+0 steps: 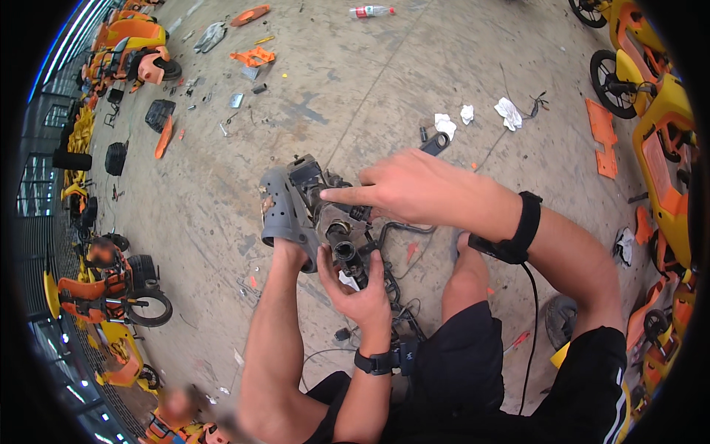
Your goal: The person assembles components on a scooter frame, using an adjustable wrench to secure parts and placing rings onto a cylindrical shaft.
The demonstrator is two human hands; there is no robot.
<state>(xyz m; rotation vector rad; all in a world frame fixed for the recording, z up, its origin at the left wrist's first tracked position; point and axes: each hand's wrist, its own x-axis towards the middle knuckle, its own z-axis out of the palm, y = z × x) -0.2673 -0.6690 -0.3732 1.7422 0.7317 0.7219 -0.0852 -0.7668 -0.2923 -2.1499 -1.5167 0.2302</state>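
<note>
A dark, greasy metal and plastic assembly (342, 220), apparently a vehicle part, stands on the floor between my feet. A short dark tube (343, 249) with a hollow end points up toward me from it. Cupped below that tube end, my left hand (361, 297) has its thumb and fingers apart on either side; firm contact is not visible. My right hand (421, 186) reaches across from the right with its index finger stretched out to the upper part of the assembly. Its other fingers are partly hidden. A grey clog (281, 209) on my left foot is beside the assembly.
Bent dark tubing (403, 231) and cables lie around the assembly. Beyond are a black flat part (436, 143), crumpled white paper (509, 113), orange panels (603, 137) and a plastic bottle (372, 12). Yellow and orange scooters (662, 152) line both sides. A cable (534, 325) hangs from my right forearm.
</note>
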